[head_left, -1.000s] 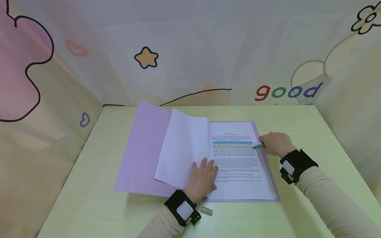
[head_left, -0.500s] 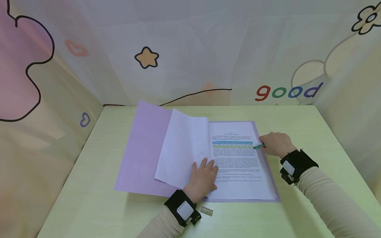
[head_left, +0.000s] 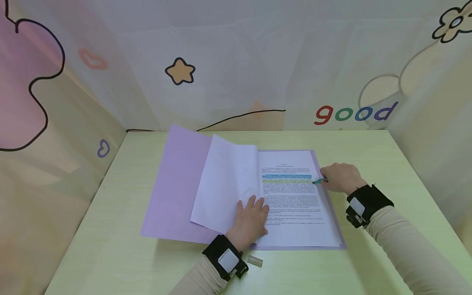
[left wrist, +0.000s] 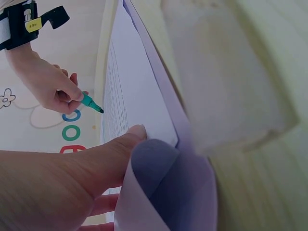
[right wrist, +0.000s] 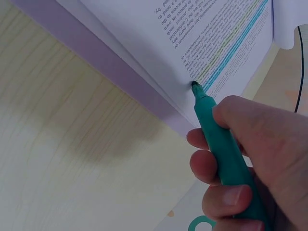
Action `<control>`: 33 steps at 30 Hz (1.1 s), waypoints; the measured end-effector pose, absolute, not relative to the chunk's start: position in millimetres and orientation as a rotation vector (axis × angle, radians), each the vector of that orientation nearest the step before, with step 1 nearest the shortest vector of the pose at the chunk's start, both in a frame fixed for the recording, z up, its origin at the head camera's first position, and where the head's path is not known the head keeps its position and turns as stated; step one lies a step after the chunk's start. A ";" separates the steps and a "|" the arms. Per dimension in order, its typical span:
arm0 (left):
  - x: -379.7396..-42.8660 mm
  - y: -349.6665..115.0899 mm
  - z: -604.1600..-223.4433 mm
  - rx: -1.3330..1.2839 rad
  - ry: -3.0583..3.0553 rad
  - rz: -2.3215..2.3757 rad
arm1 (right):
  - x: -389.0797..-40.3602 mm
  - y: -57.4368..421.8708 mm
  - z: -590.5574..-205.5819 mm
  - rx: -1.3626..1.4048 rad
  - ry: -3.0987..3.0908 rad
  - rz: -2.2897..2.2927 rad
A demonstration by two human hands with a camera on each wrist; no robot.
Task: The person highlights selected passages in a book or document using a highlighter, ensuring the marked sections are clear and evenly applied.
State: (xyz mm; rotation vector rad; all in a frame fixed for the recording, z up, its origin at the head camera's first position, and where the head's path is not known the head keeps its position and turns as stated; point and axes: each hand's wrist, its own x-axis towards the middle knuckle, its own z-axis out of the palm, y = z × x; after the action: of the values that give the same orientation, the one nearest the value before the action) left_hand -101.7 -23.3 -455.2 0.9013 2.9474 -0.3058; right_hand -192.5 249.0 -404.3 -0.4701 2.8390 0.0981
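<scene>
Virtually unmoved over the last second: right hand (head_left: 342, 178), fingers gripping a green marker (right wrist: 223, 149), marking apparently paused; left hand (head_left: 248, 221), fingers spread, rests on the pages (head_left: 228, 176).

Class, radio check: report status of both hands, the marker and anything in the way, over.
Right hand gripping green marker, tip at end of yellow highlight. Left hand resting on open pages. Nothing seen blocking the tip.

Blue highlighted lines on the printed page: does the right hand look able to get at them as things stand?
Probably yes: the right hand grips the green marker close to the right ends of the blue highlighted lines, and the left hand rests lower down, leaving them uncovered.
</scene>
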 end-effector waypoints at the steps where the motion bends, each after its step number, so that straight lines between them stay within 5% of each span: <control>1: -101.6 -23.1 -455.3 0.901 2.945 -0.307 | -192.4 248.8 -404.0 -0.472 2.837 0.092; 33: -101.0 -25.2 -453.7 0.906 2.933 -0.260 | -174.3 205.8 -411.3 -0.630 3.085 -0.079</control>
State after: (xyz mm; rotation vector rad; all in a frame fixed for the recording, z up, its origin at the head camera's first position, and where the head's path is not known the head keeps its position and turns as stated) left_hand -101.0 -25.2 -453.7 0.9060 2.9328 -0.2602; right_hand -174.3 205.8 -411.3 -0.6300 3.0846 -0.0788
